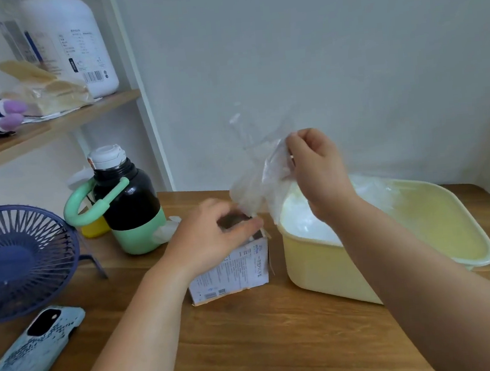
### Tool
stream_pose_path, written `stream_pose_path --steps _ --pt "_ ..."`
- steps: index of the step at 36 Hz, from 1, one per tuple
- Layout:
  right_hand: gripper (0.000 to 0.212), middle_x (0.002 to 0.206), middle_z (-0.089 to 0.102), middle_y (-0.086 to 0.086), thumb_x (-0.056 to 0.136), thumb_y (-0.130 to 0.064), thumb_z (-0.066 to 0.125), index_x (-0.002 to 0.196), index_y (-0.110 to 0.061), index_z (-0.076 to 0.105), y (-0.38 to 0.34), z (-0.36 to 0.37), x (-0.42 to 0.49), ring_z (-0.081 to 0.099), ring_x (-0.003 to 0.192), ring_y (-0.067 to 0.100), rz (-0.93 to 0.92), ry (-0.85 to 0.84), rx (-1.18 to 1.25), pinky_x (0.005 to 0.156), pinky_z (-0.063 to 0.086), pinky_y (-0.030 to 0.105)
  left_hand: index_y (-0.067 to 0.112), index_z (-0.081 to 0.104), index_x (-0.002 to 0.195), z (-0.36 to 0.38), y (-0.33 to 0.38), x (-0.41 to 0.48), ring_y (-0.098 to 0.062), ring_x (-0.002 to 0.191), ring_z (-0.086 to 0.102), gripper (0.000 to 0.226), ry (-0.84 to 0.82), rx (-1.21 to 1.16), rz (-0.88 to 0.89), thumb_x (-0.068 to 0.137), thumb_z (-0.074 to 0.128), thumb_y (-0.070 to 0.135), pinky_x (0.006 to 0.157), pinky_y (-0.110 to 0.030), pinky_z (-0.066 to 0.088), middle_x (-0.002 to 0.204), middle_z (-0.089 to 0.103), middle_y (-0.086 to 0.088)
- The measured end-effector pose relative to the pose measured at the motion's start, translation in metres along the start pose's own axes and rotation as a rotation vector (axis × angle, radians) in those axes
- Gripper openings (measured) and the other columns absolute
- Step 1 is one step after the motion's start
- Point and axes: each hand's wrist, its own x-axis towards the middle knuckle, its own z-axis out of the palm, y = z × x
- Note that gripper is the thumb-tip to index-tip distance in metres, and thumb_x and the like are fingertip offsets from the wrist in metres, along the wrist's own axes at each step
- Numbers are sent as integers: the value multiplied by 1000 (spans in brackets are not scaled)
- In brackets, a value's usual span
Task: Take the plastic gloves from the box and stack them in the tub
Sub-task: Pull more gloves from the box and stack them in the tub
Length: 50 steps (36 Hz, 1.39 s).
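right hand (315, 166) pinches a clear plastic glove (262, 180) drawn from the small printed cardboard box (234, 273), which the left hand (209, 236) grips; next, probably, lay it in the pale yellow plastic tub (329, 270).

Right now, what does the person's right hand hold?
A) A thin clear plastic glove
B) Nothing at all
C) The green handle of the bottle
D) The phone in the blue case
A: the right hand pinches a clear plastic glove lifted up near the yellow tub, while the left hand holds the top of the box.
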Motion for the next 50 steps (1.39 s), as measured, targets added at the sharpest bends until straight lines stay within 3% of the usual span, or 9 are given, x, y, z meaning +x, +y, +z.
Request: stream_pose_path --steps 6,12,18,22,24,27,37,43,50 --pt "22 75 62 8 85 -26 60 79 -4 63 -20 -27 -2 55 67 22 -104 -121 -86 65 46 37 38 64 113 -7 50 9 -5 110 62 53 4 -545 89 66 76 59 98 -38 50 116 66 15" --pt "31 77 54 21 82 -19 61 84 11 61 -36 -52 -12 45 66 29 10 -435 153 57 39 35 30 76 89 17 86 20 -21 98 69 15 -60 -874 50 82 68 40 90 -41 53 96 75 -2" --pt "21 96 60 -5 91 -18 57 111 -23 58 -27 -86 -6 57 82 11 105 -52 -71 78 53 32 19 71 91 29 97 36 -21 101 66 13 -130 -1466 -59 89 61 26 94 -40 47 104 70 -4" --pt "77 120 56 3 72 -47 76 135 -16 47 -15 -99 -10 57 96 24 470 -407 -32 79 54 37 26 67 106 38 98 40 -22 108 61 23 -194 -1635 -13 99 46 33 96 -38 48 114 64 -4" --pt "57 102 60 4 77 -41 74 121 -9 58 -13 -100 -14 56 84 22 498 -488 31 79 55 38 29 65 113 43 99 42 -24 112 58 25 -223 -1653 -11 100 44 35 96 -37 49 118 60 -5" --pt "8 80 60 4 92 -17 58 92 -9 62 -14 -99 -15 57 72 20 426 -322 187 67 52 34 28 67 111 46 100 43 -18 97 61 25 -253 -1588 -18 94 50 33 87 -31 52 102 62 -3" --pt "23 60 47 4 96 -3 46 75 -11 49 -19 -116 3 44 38 8 272 167 411 48 50 20 10 67 100 44 82 50 -10 66 50 15 229 -1236 -341 87 64 3 54 -18 48 70 56 0" --pt "18 62 46 3 94 -11 50 77 -11 52 -4 -137 4 39 43 12 225 163 -214 40 34 18 27 37 141 39 77 41 -8 109 47 64 706 -448 -156 85 69 29 85 -21 40 133 40 4" --pt "17 76 57 6 97 -22 47 91 -8 55 29 -150 1 56 79 29 230 -26 -1052 66 41 30 32 64 122 58 106 46 -4 121 47 42 -47 166 414 87 52 53 104 -24 34 128 57 14"
